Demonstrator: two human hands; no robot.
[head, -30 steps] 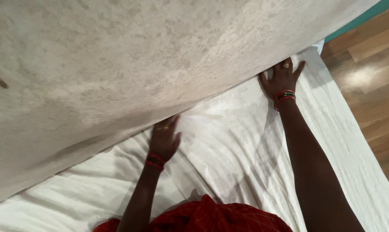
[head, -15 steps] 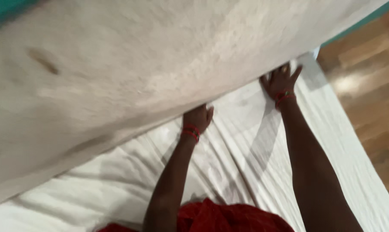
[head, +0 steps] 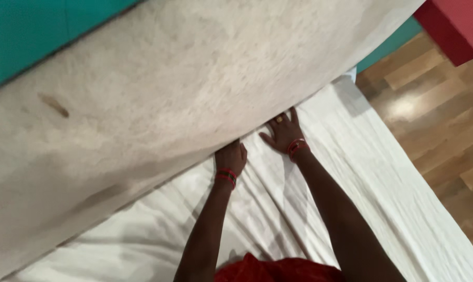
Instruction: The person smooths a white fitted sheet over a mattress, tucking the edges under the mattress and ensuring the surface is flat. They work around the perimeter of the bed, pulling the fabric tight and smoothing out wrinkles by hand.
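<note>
— What am I looking at, left to right?

— A big pale mattress point(head: 158, 104) fills the left and upper frame, tilted up off the white sheet point(head: 351, 172) spread below it. I judge it heavy and bulky, soft and floppy rather than stiff, with a slightly rough cover that shouldn't slip. The lower edge, where it meets the sheet, looks to me like the place to take hold.

— And my left hand?

— My left hand point(head: 231, 156) sits right at that lower edge, fingers tucked under the mattress. They're hidden, so I cannot tell whether they curl around anything. It wears red bangles at the wrist.

— The right one?

— My right hand point(head: 283, 133) lies just beside it, flat on the sheet, fingers spread apart and clamped on nothing, the fingertips touching the mattress edge. Further right the sheet drapes toward a wooden floor point(head: 445, 120), with a red block point(head: 455, 23) in the top corner.
</note>
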